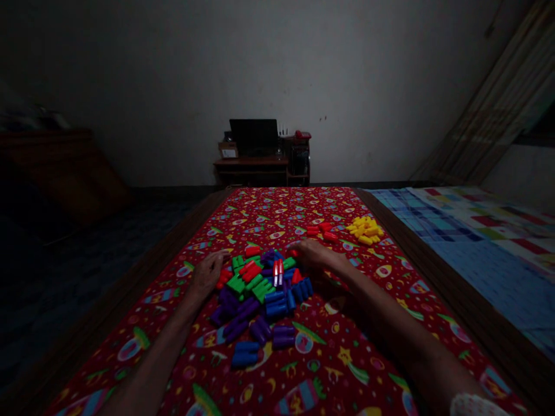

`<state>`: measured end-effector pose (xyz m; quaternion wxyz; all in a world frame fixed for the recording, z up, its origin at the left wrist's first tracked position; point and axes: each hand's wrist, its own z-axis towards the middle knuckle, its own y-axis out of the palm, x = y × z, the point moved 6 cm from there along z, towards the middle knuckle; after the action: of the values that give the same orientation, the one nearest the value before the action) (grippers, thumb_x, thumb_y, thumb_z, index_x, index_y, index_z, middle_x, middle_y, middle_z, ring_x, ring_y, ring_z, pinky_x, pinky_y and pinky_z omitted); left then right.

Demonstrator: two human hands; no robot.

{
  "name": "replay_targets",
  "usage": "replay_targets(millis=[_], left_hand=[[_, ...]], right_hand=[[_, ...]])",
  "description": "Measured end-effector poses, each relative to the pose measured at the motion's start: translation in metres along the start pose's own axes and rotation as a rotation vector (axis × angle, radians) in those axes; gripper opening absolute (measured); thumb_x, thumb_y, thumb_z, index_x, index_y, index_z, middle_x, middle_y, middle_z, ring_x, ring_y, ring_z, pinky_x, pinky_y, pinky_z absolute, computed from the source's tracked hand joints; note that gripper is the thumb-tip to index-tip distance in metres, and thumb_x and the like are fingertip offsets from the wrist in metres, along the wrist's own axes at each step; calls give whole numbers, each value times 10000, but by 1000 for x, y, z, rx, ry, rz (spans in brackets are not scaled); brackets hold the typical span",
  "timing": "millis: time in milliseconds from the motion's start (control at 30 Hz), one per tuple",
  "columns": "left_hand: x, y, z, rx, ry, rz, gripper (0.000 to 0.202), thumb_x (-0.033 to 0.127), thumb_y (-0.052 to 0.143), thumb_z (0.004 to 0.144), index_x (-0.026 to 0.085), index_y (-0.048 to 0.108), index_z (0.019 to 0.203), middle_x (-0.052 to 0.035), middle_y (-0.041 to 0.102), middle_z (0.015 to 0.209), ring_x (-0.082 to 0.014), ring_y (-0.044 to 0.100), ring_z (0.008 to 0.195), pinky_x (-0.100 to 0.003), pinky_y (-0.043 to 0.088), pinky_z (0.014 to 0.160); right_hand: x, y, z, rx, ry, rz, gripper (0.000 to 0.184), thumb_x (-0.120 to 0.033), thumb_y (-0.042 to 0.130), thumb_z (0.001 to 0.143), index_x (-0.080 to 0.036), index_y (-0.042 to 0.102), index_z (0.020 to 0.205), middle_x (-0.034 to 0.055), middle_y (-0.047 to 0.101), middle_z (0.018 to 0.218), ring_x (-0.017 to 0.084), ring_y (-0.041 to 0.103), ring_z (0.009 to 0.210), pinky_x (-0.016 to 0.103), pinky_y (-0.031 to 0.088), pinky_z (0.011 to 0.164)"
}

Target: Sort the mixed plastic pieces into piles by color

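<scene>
A mixed pile of plastic building blocks lies between my hands, with green blocks (236,283), purple blocks (229,303) and blue blocks (276,303) packed close together. Several red blocks (250,270) lie on and among them. At the pile's left edge is my left hand (208,276), loosely bent with fingers apart, beside a red block (224,279). My right hand (311,253) is at the far right side of the pile, its fingers closed on a red block (293,253) that they partly hide.
Beyond my right hand, a few red blocks (324,229) form a small group. A heap of yellow blocks (365,230) sits right of them. The patterned red cloth (286,202) covers the table. A desk with a monitor (254,136) stands by the wall; a bed (468,248) is at right.
</scene>
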<state>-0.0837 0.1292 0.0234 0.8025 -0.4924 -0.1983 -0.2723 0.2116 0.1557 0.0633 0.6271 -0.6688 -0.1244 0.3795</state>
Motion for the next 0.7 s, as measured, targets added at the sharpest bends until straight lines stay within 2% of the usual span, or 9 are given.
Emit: replay_targets(millis=[67, 133, 300, 433, 533, 600, 633, 700], left_hand=[[0, 0, 0, -6, 3, 0, 585, 590, 287, 853, 174, 697, 891, -121, 717, 1068, -258, 653, 1023, -415, 505, 953], [1, 0, 0, -14, 2, 0, 582, 577, 288, 857, 166, 699, 895, -126, 715, 1070, -259, 653, 1020, -412, 509, 946], [1, -1, 0, -16, 8, 1, 562, 559, 295, 861, 168, 698, 902, -117, 718, 1069, -252, 654, 1018, -405, 510, 943], [0, 0, 0, -19, 12, 2, 579, 578, 291, 859, 168, 699, 881, -127, 717, 1068, -259, 651, 1024, -421, 504, 955], [-1, 0, 0, -8, 13, -1, 592, 595, 286, 857, 168, 697, 878, -130, 716, 1059, -260, 651, 1024, -424, 502, 957], [-1, 1, 0, -4, 18, -3, 584, 592, 290, 858, 172, 694, 887, -125, 717, 1053, -256, 651, 1020, -421, 504, 953], [-1, 1, 0, -6, 19, -4, 574, 584, 293, 859, 173, 693, 891, -122, 718, 1053, -254, 651, 1019, -418, 505, 951], [0, 1, 0, -15, 18, -5, 550, 553, 297, 867, 171, 691, 899, -121, 717, 1059, -249, 650, 1019, -412, 505, 949]], right_hand=[[-6, 7, 4, -3, -3, 4, 424, -83, 596, 763, -185, 687, 1165, 88, 726, 1046, 188, 659, 921, 223, 443, 739], [0, 7, 6, 55, 21, 71, 413, -126, 646, 745, -173, 691, 1152, 74, 724, 1026, 178, 650, 887, 219, 434, 717], [52, -17, 0, 322, 239, 143, 223, -189, 616, 771, -114, 739, 940, 52, 712, 845, 179, 626, 770, 239, 425, 690], [82, -42, -22, 604, 387, 21, 291, -189, 561, 811, -126, 704, 1056, 126, 705, 1037, 249, 628, 965, 341, 461, 857], [74, -52, -27, 737, 370, -29, 316, -194, 525, 854, -120, 685, 1116, 169, 680, 1141, 271, 606, 1079, 398, 440, 953], [55, -48, -13, 678, 290, 51, 306, -185, 503, 877, -129, 695, 1108, 145, 700, 1117, 245, 635, 1042, 361, 460, 929], [43, -43, -2, 599, 235, 109, 300, -177, 498, 883, -142, 703, 1099, 122, 716, 1086, 226, 654, 1003, 333, 475, 897], [14, -26, 21, 344, 99, 216, 289, -175, 514, 885, -174, 710, 1097, 70, 740, 1013, 191, 679, 919, 276, 493, 813]])
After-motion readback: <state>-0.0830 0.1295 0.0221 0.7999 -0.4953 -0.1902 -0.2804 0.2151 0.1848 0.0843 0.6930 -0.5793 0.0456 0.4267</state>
